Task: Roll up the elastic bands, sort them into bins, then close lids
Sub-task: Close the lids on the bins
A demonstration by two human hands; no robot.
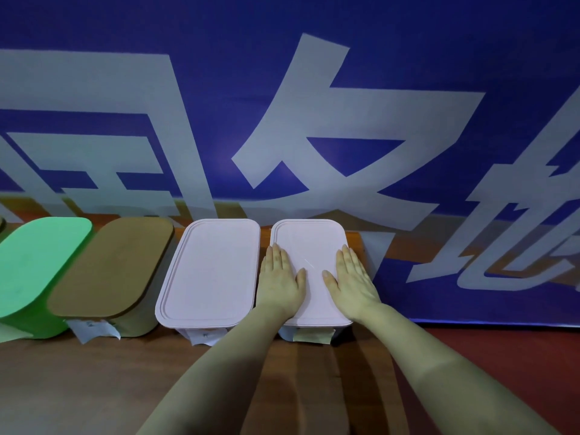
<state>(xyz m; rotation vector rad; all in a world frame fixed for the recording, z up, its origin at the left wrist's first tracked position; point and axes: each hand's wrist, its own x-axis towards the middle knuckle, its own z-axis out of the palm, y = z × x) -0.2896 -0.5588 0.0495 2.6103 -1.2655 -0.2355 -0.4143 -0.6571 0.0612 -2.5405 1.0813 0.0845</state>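
Brown wooden desk (pixel 78 387), with four lidded bins in a row along its far edge.

1. Right pink bin (pixel 314 324), right end of the row. Its pink lid (pixel 310 240) lies flat on top. The left hand (pixel 281 277) rests palm-down on the lid's left side and the right hand (pixel 353 282) palm-down on its right side. The fingers of both hands are straight and close together, thumbs turned inward, and neither hand holds anything. Whether the lid's near edge is fully seated cannot be told, because the wrists cover it.
2. Left pink bin (pixel 210 271), just beside item 1 on the left. Its lid is on and looks level.
3. Brown bin (pixel 116 265), next to the left, lid on.
4. Green bin (pixel 37 262), far left of the row, lid on, partly cut off by the frame.
5. Paper labels (pixel 94 329), hanging at the near faces of at least three bins. Their writing is too small to read.
6. Elastic bands: none in view, on the desk or in the hands.
7. Blue banner (pixel 408 42) with large pale characters, filling the background.

Status, as a judgement: rolling and sorting look finished, and three lids appear closed. The fourth is being pressed down. What seems left is to seat it all round.
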